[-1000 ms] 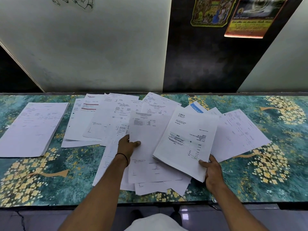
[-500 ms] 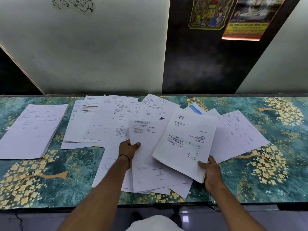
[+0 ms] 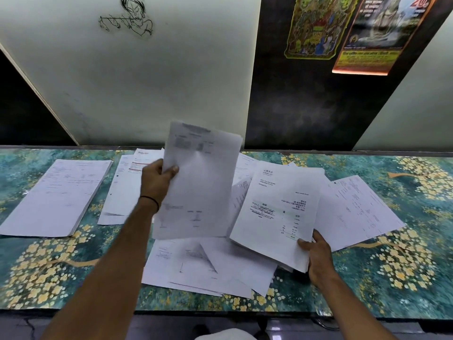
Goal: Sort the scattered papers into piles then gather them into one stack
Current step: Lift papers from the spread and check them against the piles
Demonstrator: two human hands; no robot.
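Teal floral-print bench [image 3: 416,278] against a white and dark wall, posters [image 3: 316,28] upper right.

Left hand [image 3: 157,177] pinches one sheet [image 3: 201,182] at its left edge, thumb on the face, fingers behind. It's up off the bench, near upright, print blurred. Right hand [image 3: 316,256] grips the near corner of a thick bundle [image 3: 277,217], thumb on top, with the bundle's far end resting on the mess.

Neat pile [image 3: 56,195] sits far left, apart from the rest. Looser second pile [image 3: 125,187] is just right of it, partly behind the left hand. Unsorted sheets [image 3: 208,266] overlap at the near edge below both hands. Another sheet [image 3: 355,207] pokes out right of the bundle.

My read on the step: mid-sort, one sheet picked and awaiting a destination. Far from done, since only two piles are formed and the centre is a heap.

Next move: carry the sheet to whichever left pile matches and square it to the edges. A single sheet is floppy and will likely bow or slide if dropped from height, so lay it flat. Right hand should pin the bundle so the heap under it doesn't shift.
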